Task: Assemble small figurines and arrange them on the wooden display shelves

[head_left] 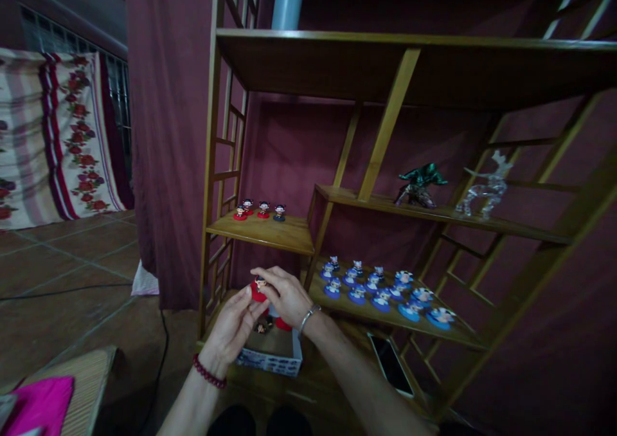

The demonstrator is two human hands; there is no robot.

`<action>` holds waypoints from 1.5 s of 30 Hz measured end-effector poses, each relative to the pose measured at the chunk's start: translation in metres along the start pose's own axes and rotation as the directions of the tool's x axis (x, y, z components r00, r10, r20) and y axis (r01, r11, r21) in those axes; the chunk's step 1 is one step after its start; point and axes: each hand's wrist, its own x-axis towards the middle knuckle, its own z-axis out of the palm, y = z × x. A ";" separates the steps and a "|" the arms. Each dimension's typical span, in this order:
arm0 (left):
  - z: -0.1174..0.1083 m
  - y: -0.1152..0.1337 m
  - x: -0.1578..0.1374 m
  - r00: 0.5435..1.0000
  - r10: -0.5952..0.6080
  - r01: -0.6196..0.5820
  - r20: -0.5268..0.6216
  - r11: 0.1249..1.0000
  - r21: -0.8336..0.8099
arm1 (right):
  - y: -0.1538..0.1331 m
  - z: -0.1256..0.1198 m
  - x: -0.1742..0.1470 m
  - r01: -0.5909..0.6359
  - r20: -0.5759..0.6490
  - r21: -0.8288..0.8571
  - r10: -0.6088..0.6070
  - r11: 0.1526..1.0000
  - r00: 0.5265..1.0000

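Pinching a small red-based figurine (259, 289), I have the fingers of my left hand (230, 325) closed on its base and those of my right hand (292, 294) curled about its head, over an open box (270, 363) where a dark-haired figurine (261, 326) and red pieces (283, 324) lie. Beyond, four similar figurines (263, 210) stand on a small wooden shelf (263, 233), with blue-and-purple figurines (357, 293) in rows on a lower shelf (322, 298) to the right. Farther left, a purple curtain (168, 134) hangs by the tiled floor (81, 256).
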 end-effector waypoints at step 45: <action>0.000 0.004 0.014 0.992 -0.113 0.112 -0.052 0.993 -0.028 | 0.027 0.009 0.011 -0.350 0.142 0.452 0.320 0.821 0.936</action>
